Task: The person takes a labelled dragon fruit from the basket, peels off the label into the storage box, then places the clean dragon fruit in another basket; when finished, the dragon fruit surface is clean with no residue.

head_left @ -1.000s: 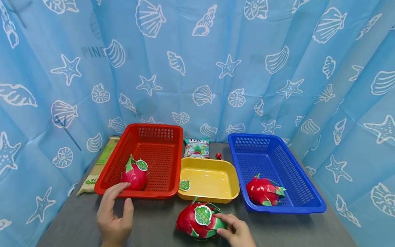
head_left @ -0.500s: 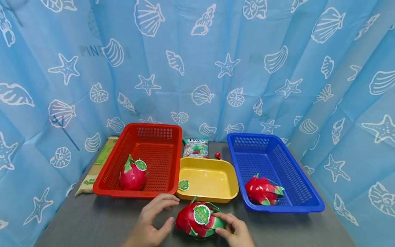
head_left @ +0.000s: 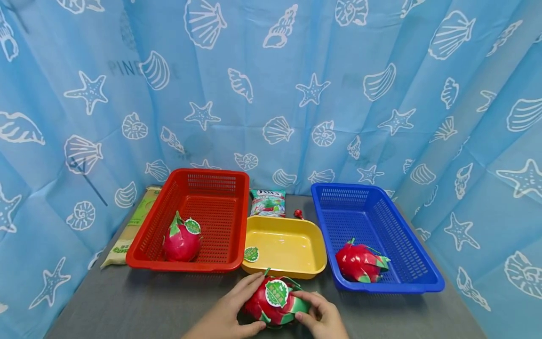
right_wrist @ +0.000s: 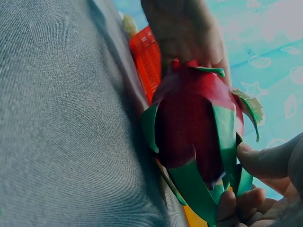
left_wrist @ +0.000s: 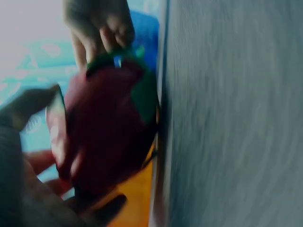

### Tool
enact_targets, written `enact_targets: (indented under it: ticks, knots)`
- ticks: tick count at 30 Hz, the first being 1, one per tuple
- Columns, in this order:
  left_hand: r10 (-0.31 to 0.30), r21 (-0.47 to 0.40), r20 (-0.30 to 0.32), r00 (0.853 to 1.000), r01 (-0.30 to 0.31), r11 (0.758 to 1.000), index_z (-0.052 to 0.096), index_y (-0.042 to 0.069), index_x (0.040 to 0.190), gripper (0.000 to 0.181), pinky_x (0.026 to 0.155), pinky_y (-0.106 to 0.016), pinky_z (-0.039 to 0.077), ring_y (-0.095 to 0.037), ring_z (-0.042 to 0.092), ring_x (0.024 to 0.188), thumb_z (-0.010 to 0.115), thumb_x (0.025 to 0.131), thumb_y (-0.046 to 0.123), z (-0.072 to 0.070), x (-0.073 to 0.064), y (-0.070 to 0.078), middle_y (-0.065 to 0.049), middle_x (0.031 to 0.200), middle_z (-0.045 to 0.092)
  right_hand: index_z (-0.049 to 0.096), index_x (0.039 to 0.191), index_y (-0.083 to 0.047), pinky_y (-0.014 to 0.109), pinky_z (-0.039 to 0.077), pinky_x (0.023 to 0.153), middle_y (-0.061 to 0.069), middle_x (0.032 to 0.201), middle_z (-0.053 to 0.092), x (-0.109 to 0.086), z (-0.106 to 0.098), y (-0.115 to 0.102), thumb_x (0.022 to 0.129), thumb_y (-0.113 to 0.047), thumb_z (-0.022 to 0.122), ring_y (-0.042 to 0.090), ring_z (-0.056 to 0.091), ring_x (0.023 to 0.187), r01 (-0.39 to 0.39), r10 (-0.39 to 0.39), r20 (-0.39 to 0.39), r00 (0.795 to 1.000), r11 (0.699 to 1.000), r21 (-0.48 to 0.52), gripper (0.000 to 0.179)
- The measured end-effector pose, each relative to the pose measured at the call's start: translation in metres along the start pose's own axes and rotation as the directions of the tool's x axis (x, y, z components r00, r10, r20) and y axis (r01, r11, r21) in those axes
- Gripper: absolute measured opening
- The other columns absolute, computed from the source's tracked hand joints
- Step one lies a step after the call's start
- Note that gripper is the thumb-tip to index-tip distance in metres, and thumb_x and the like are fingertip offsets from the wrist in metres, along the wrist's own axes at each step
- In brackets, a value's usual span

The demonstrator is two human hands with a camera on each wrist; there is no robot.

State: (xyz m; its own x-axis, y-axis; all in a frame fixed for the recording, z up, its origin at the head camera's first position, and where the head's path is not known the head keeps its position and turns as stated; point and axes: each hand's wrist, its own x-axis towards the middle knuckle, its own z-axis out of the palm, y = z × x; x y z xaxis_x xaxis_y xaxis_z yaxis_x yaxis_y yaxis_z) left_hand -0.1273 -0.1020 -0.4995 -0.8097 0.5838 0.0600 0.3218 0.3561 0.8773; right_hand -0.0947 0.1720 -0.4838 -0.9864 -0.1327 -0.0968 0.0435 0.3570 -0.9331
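Observation:
A red dragon fruit [head_left: 256,303] with green leaf tips and a round green-and-white sticker lies on the grey table before the yellow tray. My left hand [head_left: 233,308] cups its left end, fingers along the far side and thumb at the front. At the other end, my right hand [head_left: 322,316] pinches the green leaf tips between thumb and fingers; the right wrist view shows these leaves [right_wrist: 189,182] close up. A pinker dragon fruit [head_left: 181,245] sits in the red basket [head_left: 186,267], and another dragon fruit [head_left: 357,261] lies in the blue basket [head_left: 394,286].
Between the baskets stands the yellow tray [head_left: 292,245], a green sticker on its left wall. Behind it lie a teal candy bag [head_left: 268,203] and a small red wrapped candy [head_left: 298,214]. A green-and-tan packet [head_left: 131,230] lies left of the red basket. A blue shell-print curtain [head_left: 271,94] encloses the table.
My left hand has moved right, from beside the fruit in the red basket to the left end of the dragon fruit on the table. My right hand has kept its hold on the leaves.

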Motion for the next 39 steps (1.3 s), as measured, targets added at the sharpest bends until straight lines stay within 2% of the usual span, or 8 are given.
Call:
enact_targets:
  ticks: [3, 8, 12, 17, 22, 26, 29, 39]
  knots:
    - [0.007, 0.039, -0.022, 1.0, -0.006, 0.999, 0.033, 0.029, 0.161, 0.087, 0.099, -0.037, 0.052, -0.028, 0.046, 0.134, 0.078, 0.09, 0.048, 0.006, 0.003, -0.007, -0.003, 0.158, 0.038, 0.069, 0.124, 0.002, 0.02, 0.039, 0.055, 0.008, 0.1, 0.059, 0.0, 0.001, 0.001, 0.087, -0.008, 0.08, 0.008, 0.045, 0.062, 0.029, -0.029, -0.012, 1.0, 1.0, 0.005, 0.04]
    - [0.06, 0.083, -0.088, 0.994, -0.053, 0.995, 0.035, 0.03, 0.159, 0.084, 0.099, -0.039, 0.052, -0.024, 0.051, 0.128, 0.077, 0.09, 0.049, 0.012, 0.005, -0.014, -0.002, 0.152, 0.044, 0.071, 0.12, -0.001, 0.02, 0.043, 0.056, 0.009, 0.107, 0.062, 0.0, 0.002, 0.001, 0.087, -0.008, 0.08, 0.007, 0.048, 0.064, 0.092, -0.093, -0.072, 0.993, 0.996, -0.014, 0.035]
    - [0.089, 0.081, -0.117, 0.989, -0.08, 0.994, 0.037, 0.029, 0.159, 0.083, 0.098, -0.037, 0.052, -0.022, 0.052, 0.127, 0.078, 0.089, 0.049, 0.013, 0.005, -0.017, 0.0, 0.149, 0.046, 0.075, 0.115, -0.005, 0.021, 0.046, 0.056, 0.01, 0.112, 0.062, 0.0, 0.006, -0.007, 0.088, -0.006, 0.079, 0.008, 0.052, 0.063, 0.098, -0.095, -0.15, 0.984, 0.995, 0.01, 0.026]
    - [0.12, 0.112, -0.16, 0.98, -0.102, 0.988, 0.041, 0.028, 0.157, 0.082, 0.096, -0.036, 0.054, -0.021, 0.054, 0.125, 0.079, 0.087, 0.05, 0.011, 0.006, -0.021, 0.003, 0.147, 0.048, 0.078, 0.109, -0.01, 0.023, 0.045, 0.057, 0.005, 0.108, 0.062, 0.006, 0.011, -0.024, 0.094, -0.01, 0.075, 0.012, 0.052, 0.065, 0.085, -0.085, -0.237, 0.968, 0.996, -0.012, 0.016]
    - [0.13, 0.08, -0.171, 0.977, -0.118, 0.99, 0.043, 0.03, 0.156, 0.082, 0.096, -0.034, 0.053, -0.019, 0.054, 0.124, 0.081, 0.086, 0.049, 0.012, 0.006, -0.025, 0.004, 0.145, 0.05, 0.079, 0.11, -0.009, 0.023, 0.045, 0.062, 0.002, 0.089, 0.058, 0.013, 0.015, -0.037, 0.097, -0.018, 0.071, 0.013, 0.051, 0.072, 0.031, -0.04, -0.211, 0.977, 0.998, -0.048, 0.017]
    - [0.145, 0.037, -0.178, 0.973, -0.141, 0.989, 0.043, 0.03, 0.155, 0.082, 0.096, -0.033, 0.053, -0.018, 0.054, 0.124, 0.082, 0.085, 0.047, 0.013, 0.006, -0.029, 0.004, 0.145, 0.05, 0.08, 0.11, -0.008, 0.023, 0.042, 0.059, 0.0, 0.076, 0.052, 0.019, 0.019, -0.042, 0.098, -0.027, 0.071, 0.013, 0.049, 0.07, 0.008, -0.026, -0.16, 0.987, 0.993, -0.115, 0.024]
    - [0.16, 0.02, -0.192, 0.968, -0.159, 0.987, 0.044, 0.029, 0.155, 0.081, 0.096, -0.032, 0.053, -0.019, 0.054, 0.124, 0.083, 0.086, 0.045, 0.014, 0.005, -0.03, 0.004, 0.144, 0.051, 0.08, 0.108, -0.007, 0.023, 0.04, 0.056, -0.001, 0.073, 0.052, 0.021, 0.021, -0.044, 0.097, -0.028, 0.072, 0.012, 0.049, 0.067, 0.005, -0.022, -0.146, 0.989, 0.993, -0.12, 0.025]
    - [0.177, -0.022, -0.217, 0.96, -0.186, 0.982, 0.046, 0.027, 0.154, 0.08, 0.098, -0.033, 0.052, -0.019, 0.054, 0.125, 0.084, 0.086, 0.041, 0.014, 0.006, -0.032, 0.004, 0.144, 0.051, 0.081, 0.101, -0.006, 0.022, 0.043, 0.057, 0.0, 0.072, 0.06, 0.025, 0.025, -0.053, 0.094, -0.025, 0.076, 0.012, 0.052, 0.066, -0.008, 0.003, -0.141, 0.99, 0.999, -0.036, 0.021]
